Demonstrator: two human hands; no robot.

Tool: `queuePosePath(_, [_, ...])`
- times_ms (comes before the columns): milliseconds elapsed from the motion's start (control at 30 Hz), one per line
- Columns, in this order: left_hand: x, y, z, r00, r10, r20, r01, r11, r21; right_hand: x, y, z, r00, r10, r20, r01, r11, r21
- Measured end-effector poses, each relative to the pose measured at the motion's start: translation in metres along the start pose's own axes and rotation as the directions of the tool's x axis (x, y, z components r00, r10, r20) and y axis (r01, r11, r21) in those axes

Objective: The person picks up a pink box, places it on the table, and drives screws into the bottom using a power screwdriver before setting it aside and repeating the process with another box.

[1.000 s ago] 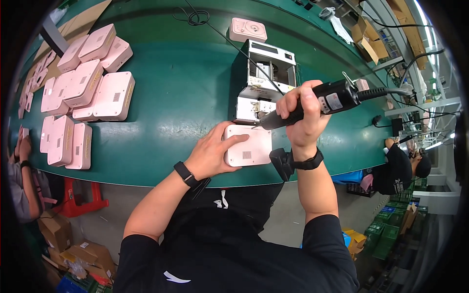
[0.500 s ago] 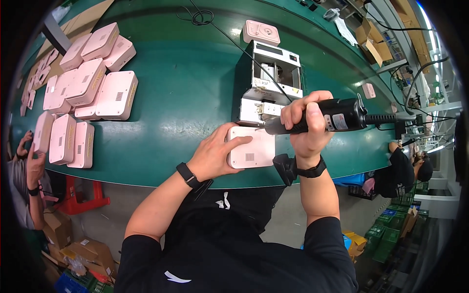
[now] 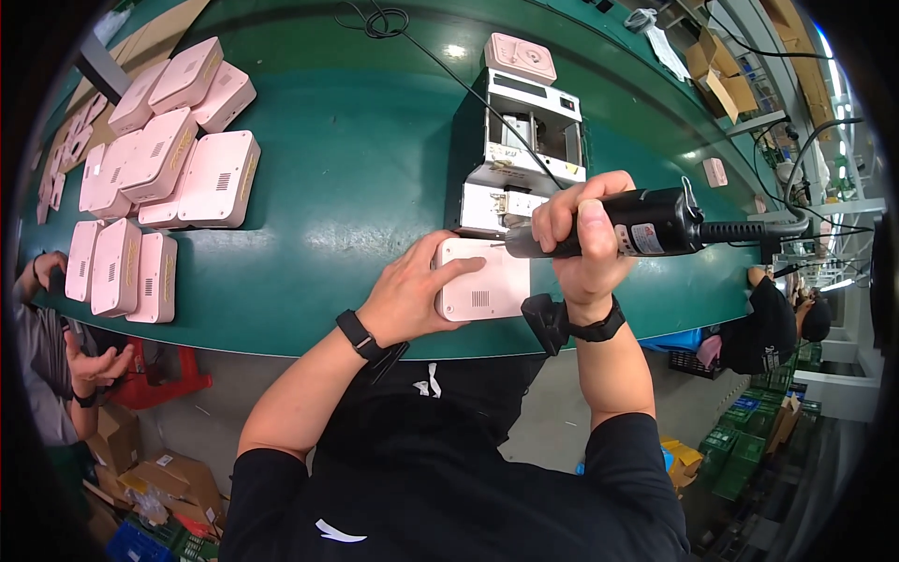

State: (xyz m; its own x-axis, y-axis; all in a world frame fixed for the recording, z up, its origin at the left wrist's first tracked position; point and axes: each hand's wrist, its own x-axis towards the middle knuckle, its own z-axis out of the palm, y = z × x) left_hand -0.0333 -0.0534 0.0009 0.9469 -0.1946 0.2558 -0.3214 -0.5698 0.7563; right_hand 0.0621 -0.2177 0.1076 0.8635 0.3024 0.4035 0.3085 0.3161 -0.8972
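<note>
Got glossy green worktop (image 3: 328,272), grey floor (image 3: 229,389) below w/ cardboard boxes (image 3: 178,487) & green crates (image 3: 744,454). Got pink case (image 3: 506,286) on worktop, just in front of blk/white machine (image 3: 506,175). Holding case w/ L hand (image 3: 407,290), half-spread round its left side; gripping blk elec. driver (image 3: 670,220) in R hand (image 3: 588,239), wrapped tight, bit (image 3: 498,245) at case's far edge. Can see white label (image 3: 643,238) on driver, yellowish marking (image 3: 249,183) on stacked pink cases (image 3: 211,178), white mark (image 3: 339,534) on blk shirt (image 3: 440,496); can't read at this res.

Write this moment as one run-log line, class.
left hand: holding pink case | right hand: gripping black corded screwdriver | tip: near case's far edge | ahead: boxy machine
</note>
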Motion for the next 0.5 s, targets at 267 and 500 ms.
queuePosePath(267, [0.001, 0.0, 0.001, 1.0, -0.001, 0.006, 0.001, 1.0, 0.024, 0.005, 0.001, 0.005, 0.999, -0.006, -0.051, 0.005, 1.0, -0.017])
queuePosePath(500, [-0.001, 0.007, 0.0, 0.999, 0.036, 0.041, -0.036, 0.999, 0.008, 0.002, -0.01, 0.002, 0.985, -0.047, -0.164, 0.045, 0.999, -0.02])
